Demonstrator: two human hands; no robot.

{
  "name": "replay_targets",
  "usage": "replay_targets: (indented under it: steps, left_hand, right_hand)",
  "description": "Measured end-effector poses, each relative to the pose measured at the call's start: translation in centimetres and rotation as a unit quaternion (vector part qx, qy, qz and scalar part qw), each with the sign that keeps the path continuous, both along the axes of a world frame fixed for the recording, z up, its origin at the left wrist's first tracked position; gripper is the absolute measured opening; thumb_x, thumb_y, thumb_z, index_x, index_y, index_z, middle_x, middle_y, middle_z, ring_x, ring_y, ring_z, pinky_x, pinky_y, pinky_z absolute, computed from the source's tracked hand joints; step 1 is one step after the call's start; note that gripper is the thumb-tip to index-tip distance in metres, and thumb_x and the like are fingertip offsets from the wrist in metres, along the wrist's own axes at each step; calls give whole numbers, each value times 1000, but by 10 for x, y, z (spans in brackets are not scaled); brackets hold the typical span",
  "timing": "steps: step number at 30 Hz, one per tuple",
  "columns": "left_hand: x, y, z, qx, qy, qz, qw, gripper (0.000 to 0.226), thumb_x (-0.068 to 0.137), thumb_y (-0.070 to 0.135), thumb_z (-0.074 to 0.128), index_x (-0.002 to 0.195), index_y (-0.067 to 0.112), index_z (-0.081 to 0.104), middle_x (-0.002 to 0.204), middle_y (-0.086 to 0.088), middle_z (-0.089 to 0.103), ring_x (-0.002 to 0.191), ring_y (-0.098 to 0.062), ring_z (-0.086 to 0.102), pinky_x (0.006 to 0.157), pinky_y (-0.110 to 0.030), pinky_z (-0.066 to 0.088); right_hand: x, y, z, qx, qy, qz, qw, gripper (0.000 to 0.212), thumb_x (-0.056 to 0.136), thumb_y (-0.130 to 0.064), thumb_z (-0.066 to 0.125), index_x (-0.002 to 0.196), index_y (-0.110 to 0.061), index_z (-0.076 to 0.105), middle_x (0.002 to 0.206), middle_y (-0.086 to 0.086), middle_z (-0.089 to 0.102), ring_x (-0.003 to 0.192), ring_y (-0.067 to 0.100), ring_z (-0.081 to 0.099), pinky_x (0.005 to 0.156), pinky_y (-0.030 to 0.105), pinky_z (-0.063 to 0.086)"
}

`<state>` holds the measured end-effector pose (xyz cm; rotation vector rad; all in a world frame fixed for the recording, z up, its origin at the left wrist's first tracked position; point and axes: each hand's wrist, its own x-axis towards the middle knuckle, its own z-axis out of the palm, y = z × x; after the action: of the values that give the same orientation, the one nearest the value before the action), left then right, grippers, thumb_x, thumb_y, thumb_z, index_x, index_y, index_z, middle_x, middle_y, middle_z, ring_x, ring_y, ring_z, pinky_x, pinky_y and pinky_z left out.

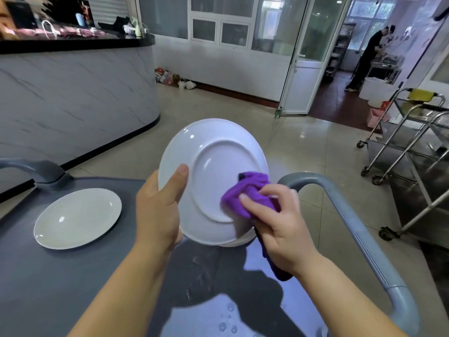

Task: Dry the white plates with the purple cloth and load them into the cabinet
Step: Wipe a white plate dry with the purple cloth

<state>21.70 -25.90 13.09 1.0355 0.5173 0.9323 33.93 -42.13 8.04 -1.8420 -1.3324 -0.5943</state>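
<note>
My left hand grips a white plate by its left rim, thumb on the underside, which faces me and is tilted up. My right hand holds the bunched purple cloth and presses it against the lower right of the plate's underside. A tail of the cloth hangs below my right wrist. Under the held plate, the edge of another white plate shows on the cart. A second white plate lies face up on the grey cart top to the left.
The cart top is wet, with water drops near me. Grey cart handles curve at right and far left. Steel trolleys stand to the right. A marble counter is at left. A person works in the far room.
</note>
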Motion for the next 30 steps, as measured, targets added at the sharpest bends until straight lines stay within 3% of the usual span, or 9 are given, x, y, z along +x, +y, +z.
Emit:
replay_targets:
  steps: [2, 5, 11, 15, 17, 20, 24, 27, 30]
  left_hand:
    - [0, -5, -3, -1, 8, -15, 1000, 21, 71, 30, 79, 86, 20, 69, 86, -3, 73, 82, -25, 65, 75, -43, 53]
    - [4, -17, -5, -1, 15, -36, 999, 17, 77, 27, 70, 92, 17, 69, 85, -1, 75, 80, -21, 68, 71, -38, 56]
    - [10, -15, -1, -23, 27, -34, 999, 7, 89, 15, 63, 90, 12, 70, 88, -11, 74, 82, -28, 68, 78, -43, 55]
    - [5, -6, -6, -36, 19, -32, 999, 10, 89, 16, 62, 94, 11, 69, 91, -11, 73, 83, -29, 67, 79, -43, 55]
    - [3, -2, -7, -14, 25, -24, 999, 6, 88, 16, 63, 90, 14, 69, 86, -4, 74, 80, -25, 67, 75, -40, 55]
    - [3, -3, -7, 11, 27, -25, 999, 5, 88, 13, 63, 87, 17, 66, 74, 6, 73, 67, -12, 67, 59, -29, 55]
    - [4, -5, -5, 86, 58, -24, 994, 5, 85, 21, 69, 87, 25, 66, 76, 13, 72, 68, -4, 66, 56, -21, 51]
    - [7, -7, -4, 178, 92, -16, 980, 13, 72, 32, 78, 77, 30, 66, 73, 17, 69, 65, 1, 61, 58, -18, 49]
    - [10, -15, -3, 270, 114, -22, 956, 11, 69, 38, 70, 67, 29, 65, 65, 16, 64, 58, 1, 55, 54, -13, 42]
  right_hand:
    - [8, 5, 9, 32, 51, -48, 997, 35, 90, -21, 53, 123, -27, 63, 117, -4, 40, 102, 26, 41, 97, 8, 27]
    - [9, 22, 29, 58, 91, -105, 989, 35, 90, -18, 55, 123, -20, 66, 114, -9, 36, 105, 25, 39, 95, 4, 22]
    - [-16, 35, 34, -27, 17, 37, 999, 41, 87, -17, 49, 124, -23, 65, 121, -5, 39, 105, 28, 42, 91, 30, 37]
    - [-17, 15, 14, -83, 18, 91, 992, 47, 87, -8, 45, 122, -32, 65, 121, -7, 41, 103, 25, 43, 87, 36, 44]
    - [-13, 3, 1, -102, 61, 82, 989, 50, 87, -5, 52, 123, -39, 61, 121, -12, 41, 105, 19, 41, 86, 36, 46]
    - [-8, -8, -5, -113, 119, 40, 986, 46, 90, -19, 54, 127, -46, 50, 117, -20, 39, 106, 13, 39, 88, 26, 41]
    - [1, -13, 8, -97, 199, -66, 973, 37, 85, -26, 54, 120, -34, 63, 109, -11, 39, 108, 15, 45, 93, 27, 40]
    - [6, -15, 25, -41, 310, -99, 945, 38, 80, -31, 51, 114, -26, 68, 105, -9, 49, 98, -3, 48, 85, 8, 35]
    - [11, -17, 40, 95, 434, -81, 892, 17, 90, -23, 59, 82, -13, 70, 80, -3, 64, 73, 10, 54, 70, 25, 43]
